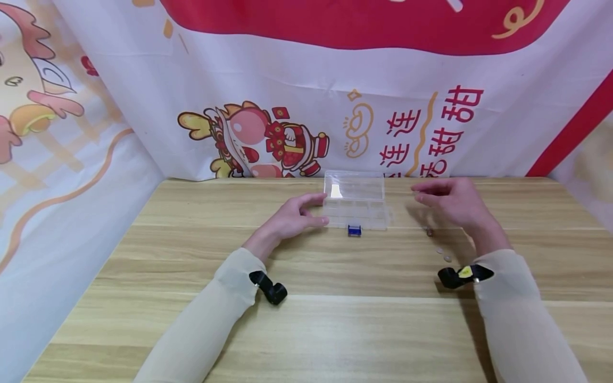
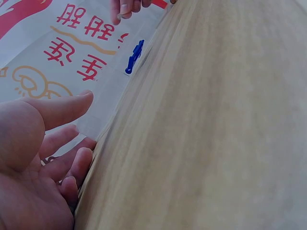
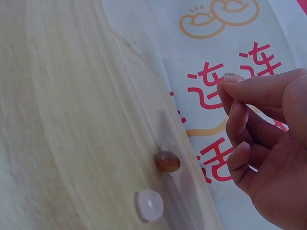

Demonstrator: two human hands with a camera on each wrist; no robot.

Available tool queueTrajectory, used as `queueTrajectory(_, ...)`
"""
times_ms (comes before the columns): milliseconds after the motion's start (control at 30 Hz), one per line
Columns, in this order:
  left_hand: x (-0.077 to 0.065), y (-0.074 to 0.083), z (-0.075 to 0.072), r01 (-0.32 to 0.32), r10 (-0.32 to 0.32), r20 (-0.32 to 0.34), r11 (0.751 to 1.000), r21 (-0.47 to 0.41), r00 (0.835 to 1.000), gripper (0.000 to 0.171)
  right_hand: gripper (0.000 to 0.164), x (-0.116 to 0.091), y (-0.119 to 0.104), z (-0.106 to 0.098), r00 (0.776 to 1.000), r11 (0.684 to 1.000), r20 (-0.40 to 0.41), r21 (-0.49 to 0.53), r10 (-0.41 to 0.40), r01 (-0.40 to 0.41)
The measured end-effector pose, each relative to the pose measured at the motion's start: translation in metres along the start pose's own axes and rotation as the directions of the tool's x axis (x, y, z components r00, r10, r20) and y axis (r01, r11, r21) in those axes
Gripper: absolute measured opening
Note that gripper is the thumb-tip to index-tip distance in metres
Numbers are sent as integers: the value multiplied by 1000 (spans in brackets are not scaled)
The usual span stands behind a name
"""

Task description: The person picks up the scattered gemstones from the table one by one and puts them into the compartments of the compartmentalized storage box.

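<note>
A clear plastic compartment box (image 1: pixel 356 213) lies on the table with its lid (image 1: pixel 356 185) raised at the back and a blue latch (image 1: pixel 354 231) at the front. At its left side, my left hand (image 1: pixel 297 215) has thumb and fingers spread, fingertips right at the box's edge. To the right of the box, my right hand (image 1: pixel 452 199) is raised over the table and pinches a small pale stone (image 2: pixel 121 17) between thumb and forefinger. Below that hand lie a brown polished stone (image 3: pixel 168 162) and a pale pinkish one (image 3: pixel 150 205).
Another small pale stone (image 1: pixel 447 259) lies nearer the right wrist. The wood-grain table (image 1: pixel 335 330) ends at the back against a printed white cloth (image 1: pixel 287 69). More cloth hangs on the left. Black wrist cameras (image 1: pixel 270 287) sit on both sleeves.
</note>
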State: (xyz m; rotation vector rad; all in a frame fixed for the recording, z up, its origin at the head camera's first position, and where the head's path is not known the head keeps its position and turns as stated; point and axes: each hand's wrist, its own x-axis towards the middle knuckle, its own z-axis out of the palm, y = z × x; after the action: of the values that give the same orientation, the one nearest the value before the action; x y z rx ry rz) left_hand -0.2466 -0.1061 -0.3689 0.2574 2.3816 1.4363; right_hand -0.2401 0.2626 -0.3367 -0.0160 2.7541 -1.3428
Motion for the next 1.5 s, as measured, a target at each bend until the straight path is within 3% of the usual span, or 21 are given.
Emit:
queueTrajectory(767, -1, 1, 0, 5, -5, 0, 1000, -1, 1000, 68, 31, 3, -15, 24, 999, 999, 37, -15, -35, 36)
queueTrajectory(1500, -1, 0, 1, 12, -12, 0, 1000, 8, 1000, 66, 31, 1, -39, 52, 997, 996, 12, 54, -75, 74)
